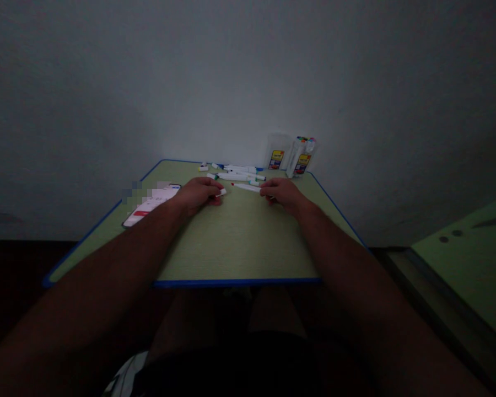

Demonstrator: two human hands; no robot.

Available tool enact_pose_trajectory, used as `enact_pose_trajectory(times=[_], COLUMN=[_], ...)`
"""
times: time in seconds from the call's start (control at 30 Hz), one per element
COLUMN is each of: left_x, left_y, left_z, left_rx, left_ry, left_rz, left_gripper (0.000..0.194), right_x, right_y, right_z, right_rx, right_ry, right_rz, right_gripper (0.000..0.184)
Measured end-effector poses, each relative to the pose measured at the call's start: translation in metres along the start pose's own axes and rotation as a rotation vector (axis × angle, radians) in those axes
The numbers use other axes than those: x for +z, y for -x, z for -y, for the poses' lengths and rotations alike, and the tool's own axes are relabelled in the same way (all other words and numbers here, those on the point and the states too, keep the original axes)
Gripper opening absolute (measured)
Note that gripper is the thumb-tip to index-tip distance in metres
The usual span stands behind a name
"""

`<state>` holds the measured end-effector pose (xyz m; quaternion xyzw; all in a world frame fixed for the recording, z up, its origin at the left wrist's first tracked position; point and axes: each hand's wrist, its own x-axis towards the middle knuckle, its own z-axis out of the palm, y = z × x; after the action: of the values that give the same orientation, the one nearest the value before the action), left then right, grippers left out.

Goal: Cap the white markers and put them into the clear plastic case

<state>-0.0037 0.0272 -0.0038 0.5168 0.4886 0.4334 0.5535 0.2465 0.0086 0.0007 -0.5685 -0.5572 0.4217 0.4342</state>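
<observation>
Inside the right grip (284, 193), pinched, there's a marker (248, 187) aimed at the left grip (195, 194), which pinches a white cap (221, 192). Probably light, stiff, kinda slick; I'd hold it mid-length.

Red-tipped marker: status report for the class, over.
Left hand: holding white cap. Right hand: gripping red-tipped marker, uncapped, pointing left. Loose markers lie beyond.

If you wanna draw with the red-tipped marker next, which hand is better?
Probably the right hand: it holds the white marker, whose red tip is uncovered and points toward the left hand. The left holds a small white cap instead.
</observation>
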Motion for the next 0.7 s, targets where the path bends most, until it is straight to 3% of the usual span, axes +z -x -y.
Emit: enact_pose_trajectory(times=[0.7], left_x=[-0.0005], left_y=[0.0021], left_z=[0.0009], left_rx=[0.006], left_ry=[-0.034], left_rz=[0.041], left_gripper=[0.011], right_x=[0.0014], right_y=[-0.0001], right_z=[-0.0037], right_rx=[-0.047], right_ry=[0.015], right_rz=[0.050], right_gripper=[0.005])
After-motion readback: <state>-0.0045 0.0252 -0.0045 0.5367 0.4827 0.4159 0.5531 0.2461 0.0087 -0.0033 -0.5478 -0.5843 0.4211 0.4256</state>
